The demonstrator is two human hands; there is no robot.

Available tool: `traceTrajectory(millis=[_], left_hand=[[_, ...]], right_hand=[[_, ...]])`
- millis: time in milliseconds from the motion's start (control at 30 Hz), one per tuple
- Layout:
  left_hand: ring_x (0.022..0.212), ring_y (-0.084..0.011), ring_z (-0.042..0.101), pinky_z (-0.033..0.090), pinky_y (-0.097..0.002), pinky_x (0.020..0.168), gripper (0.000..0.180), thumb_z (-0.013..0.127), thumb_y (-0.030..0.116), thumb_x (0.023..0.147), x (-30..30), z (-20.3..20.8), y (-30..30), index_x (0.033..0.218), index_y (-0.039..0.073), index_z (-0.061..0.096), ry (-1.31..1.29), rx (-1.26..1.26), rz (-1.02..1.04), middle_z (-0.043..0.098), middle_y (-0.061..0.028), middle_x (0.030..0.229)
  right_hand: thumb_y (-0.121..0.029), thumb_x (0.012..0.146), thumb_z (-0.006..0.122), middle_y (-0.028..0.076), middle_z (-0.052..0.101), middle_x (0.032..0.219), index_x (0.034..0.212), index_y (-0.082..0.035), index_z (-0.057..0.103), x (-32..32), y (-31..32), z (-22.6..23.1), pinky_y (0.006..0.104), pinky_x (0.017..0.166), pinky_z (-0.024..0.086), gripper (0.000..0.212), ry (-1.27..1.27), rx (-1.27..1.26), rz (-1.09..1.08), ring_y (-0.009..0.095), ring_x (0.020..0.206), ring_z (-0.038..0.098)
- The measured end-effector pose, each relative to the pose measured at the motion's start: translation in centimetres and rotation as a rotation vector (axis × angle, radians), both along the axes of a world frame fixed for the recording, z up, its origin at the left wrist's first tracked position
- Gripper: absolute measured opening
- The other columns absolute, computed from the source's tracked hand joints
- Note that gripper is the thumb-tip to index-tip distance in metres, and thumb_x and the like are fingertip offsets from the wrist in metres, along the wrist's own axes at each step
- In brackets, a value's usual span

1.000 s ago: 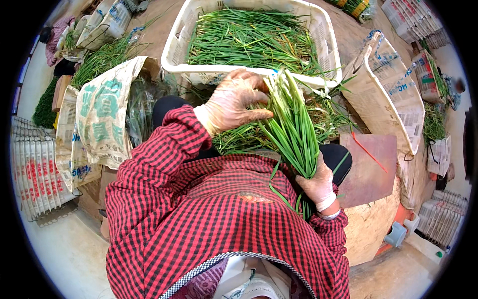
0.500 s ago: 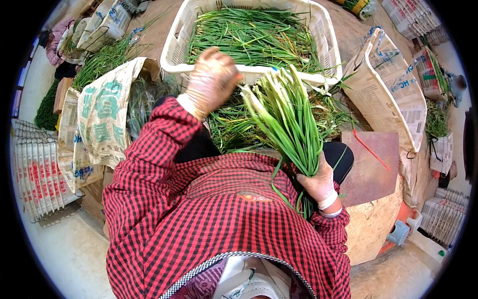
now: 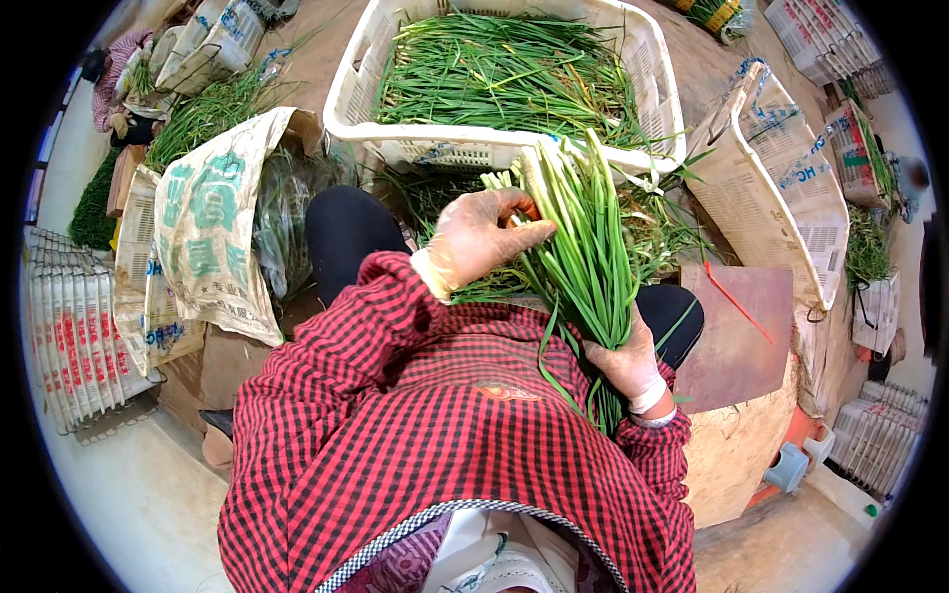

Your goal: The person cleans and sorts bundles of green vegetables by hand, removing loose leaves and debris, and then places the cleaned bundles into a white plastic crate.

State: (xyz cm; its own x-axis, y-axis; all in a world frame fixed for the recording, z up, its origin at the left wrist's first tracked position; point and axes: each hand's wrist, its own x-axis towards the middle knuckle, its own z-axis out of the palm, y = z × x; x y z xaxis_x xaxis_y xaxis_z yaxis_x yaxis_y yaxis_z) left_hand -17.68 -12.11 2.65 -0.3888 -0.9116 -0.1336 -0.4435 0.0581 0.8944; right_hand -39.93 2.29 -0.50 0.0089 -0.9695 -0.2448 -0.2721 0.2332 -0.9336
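Observation:
My right hand (image 3: 628, 364), in a thin pale glove, is closed round the leafy lower part of a bunch of chives (image 3: 591, 267). The bunch stands tilted in front of me, its white stem ends pointing away and its green leaves toward my lap. My gloved left hand (image 3: 476, 239) is at the bunch's left side, thumb and fingers closing on a few outer chives; pale stem ends (image 3: 499, 181) show just beyond it. Its fingertips partly hide what they grip. Loose chives (image 3: 647, 232) and dry leaves lie beneath the bunch.
A white plastic crate (image 3: 504, 141) filled with chives stands ahead. Woven sacks flank me, one on the left (image 3: 213, 227) and an open one on the right (image 3: 776, 188). A brown board (image 3: 741, 341) with a red tie (image 3: 736, 304) lies at my right. Another person (image 3: 121, 74) sits far left.
My left hand has come down and toward me from near the crate's rim to the bunch's left side. My right hand keeps its hold, nearly still.

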Motion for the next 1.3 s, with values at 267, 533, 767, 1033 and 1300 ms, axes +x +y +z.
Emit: traceTrajectory(millis=[267, 533, 767, 1033, 1300], left_hand=[[0.054, -0.0061, 0.056, 0.042, -0.0187, 0.046, 0.026, 0.062, 0.026, 0.084, -0.7, 0.4, -0.7, 0.087, 0.000, 0.063, 0.338, 0.404, -0.016, 0.058, -0.0009, 0.067], [0.054, -0.0060, 0.056, 0.044, -0.0180, 0.047, 0.024, 0.065, 0.023, 0.082, -0.7, 0.5, -1.0, 0.087, 0.000, 0.063, 0.321, 0.455, -0.046, 0.060, -0.0011, 0.069], [0.058, -0.0068, 0.058, 0.045, -0.0200, 0.050, 0.025, 0.068, 0.023, 0.081, -0.9, 0.2, -0.4, 0.091, 0.000, 0.064, 0.299, 0.477, -0.157, 0.061, -0.0019, 0.073], [0.062, -0.0130, 0.061, 0.048, -0.0234, 0.062, 0.039, 0.057, 0.037, 0.088, 3.9, -3.9, -0.1, 0.079, 0.000, 0.064, 0.471, 0.536, -0.157, 0.062, -0.0045, 0.069], [0.131, -0.0221, 0.033, 0.025, -0.0381, 0.110, 0.088, 0.070, 0.043, 0.076, -0.1, -8.8, 1.7, 0.142, 0.009, 0.023, 1.058, 0.956, -0.414, 0.033, -0.0115, 0.142]], right_hand=[[0.003, 0.071, 0.065, 0.005, 0.060, 0.110, 0.122, 0.000, 0.047, -0.3, 0.1, -0.3, 0.0278, 0.087, 0.044, 0.054, -0.315, 0.101, -0.002, 0.013, 0.098, 0.056], [0.001, 0.071, 0.066, 0.005, 0.059, 0.111, 0.120, 0.001, 0.048, 0.2, -0.2, 0.3, 0.0298, 0.089, 0.043, 0.053, -0.328, 0.120, -0.013, 0.014, 0.098, 0.055], [0.001, 0.070, 0.066, 0.004, 0.060, 0.106, 0.118, 0.000, 0.050, -0.4, 0.0, -0.4, 0.0284, 0.085, 0.044, 0.050, -0.332, 0.168, 0.013, 0.013, 0.092, 0.056], [-0.001, 0.070, 0.063, 0.006, 0.062, 0.102, 0.117, -0.001, 0.052, -3.2, 0.7, 0.4, 0.0292, 0.081, 0.048, 0.048, -0.593, 0.292, -0.164, 0.016, 0.086, 0.059], [-0.004, 0.069, 0.067, 0.006, 0.062, 0.101, 0.118, -0.002, 0.051, -1.6, -0.3, 0.9, 0.0287, 0.079, 0.048, 0.051, -0.674, 0.258, -0.066, 0.016, 0.085, 0.060]])
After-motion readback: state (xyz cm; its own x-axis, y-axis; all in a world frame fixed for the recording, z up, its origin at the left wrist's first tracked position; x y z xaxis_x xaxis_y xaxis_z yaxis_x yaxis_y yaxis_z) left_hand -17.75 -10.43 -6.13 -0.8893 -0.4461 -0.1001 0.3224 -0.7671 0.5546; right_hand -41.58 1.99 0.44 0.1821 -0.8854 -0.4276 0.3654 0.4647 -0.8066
